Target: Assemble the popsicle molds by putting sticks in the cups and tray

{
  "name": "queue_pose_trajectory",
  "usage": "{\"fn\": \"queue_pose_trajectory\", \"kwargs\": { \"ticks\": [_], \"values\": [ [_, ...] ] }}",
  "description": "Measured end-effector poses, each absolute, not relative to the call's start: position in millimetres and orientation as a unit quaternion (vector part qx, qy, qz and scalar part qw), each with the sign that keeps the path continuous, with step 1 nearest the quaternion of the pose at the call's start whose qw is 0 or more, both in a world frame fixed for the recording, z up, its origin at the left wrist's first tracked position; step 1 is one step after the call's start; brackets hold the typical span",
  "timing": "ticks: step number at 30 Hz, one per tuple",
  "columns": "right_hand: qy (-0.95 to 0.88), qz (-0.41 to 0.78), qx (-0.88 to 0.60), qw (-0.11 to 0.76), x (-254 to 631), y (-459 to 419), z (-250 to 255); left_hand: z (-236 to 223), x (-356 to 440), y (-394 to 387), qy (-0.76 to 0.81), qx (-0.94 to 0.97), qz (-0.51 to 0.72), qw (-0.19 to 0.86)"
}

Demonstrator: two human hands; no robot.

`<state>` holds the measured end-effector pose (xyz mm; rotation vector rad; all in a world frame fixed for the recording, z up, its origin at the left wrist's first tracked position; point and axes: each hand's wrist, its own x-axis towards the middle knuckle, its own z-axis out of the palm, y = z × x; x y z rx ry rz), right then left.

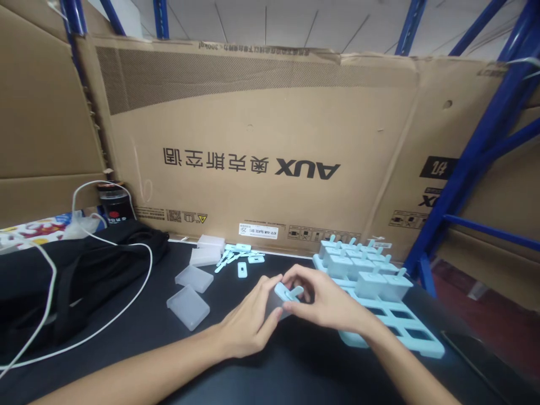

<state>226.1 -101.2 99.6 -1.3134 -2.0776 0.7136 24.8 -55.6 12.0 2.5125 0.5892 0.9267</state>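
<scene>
The left hand [248, 325] and the right hand [323, 298], both half closed, are holding one small mould [272, 307] with a blue cap [281, 291] over the black table [240, 382]; they are hiding most of its body. Cardboard [253, 121] is standing behind; blue posts [463, 157] are running out of view.

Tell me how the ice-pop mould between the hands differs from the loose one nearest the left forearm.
The held mould has a light-blue stick lid at its top; the loose mould shows none. The held mould sits between the left hand and right hand, while the loose mould lies on the black table. Both look translucent, though hands hide much of the held one.
</scene>
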Motion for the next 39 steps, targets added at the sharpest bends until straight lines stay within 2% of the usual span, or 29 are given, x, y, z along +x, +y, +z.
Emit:
{"fn": "queue_pose_trajectory", "kwargs": {
  "ticks": [4,8,11,16,21,26,35,39],
  "values": [
    [-0.818,0.217,-0.485,0.219,229.7,-101.4,115.0,12.8,25.6,-54.8,0.199,0.889,0.347,0.222],
    [-0.840,0.146,-0.495,0.166,255.0,-103.4,143.4,16.1,24.4,-55.3,0.186,0.894,0.358,0.197],
    [-0.826,0.064,-0.548,0.113,287.1,-103.4,159.9,28.0,23.4,-56.5,0.191,0.913,0.337,0.129],
    [-0.774,-0.025,-0.633,0.010,328.3,-96.8,159.1,72.2,-1.7,-42.9,0.192,0.955,0.226,-0.030],
    [-0.762,-0.046,-0.646,-0.021,345.0,-88.9,148.6,103.3,-75.9,-19.6,0.246,0.959,0.117,0.074],
    [-0.762,-0.038,-0.645,-0.040,349.1,-79.8,139.8,95.0,-121.3,-16.5,0.274,0.953,0.033,0.126],
    [-0.749,-0.052,-0.656,-0.076,337.4,-65.7,133.9,77.2,-92.6,-14.7,0.285,0.943,0.012,0.172],
    [-0.747,-0.028,-0.660,-0.079,340.7,-69.4,137.0,76.5,-65.5,-20.0,0.272,0.942,0.075,0.183]
  ]
}}
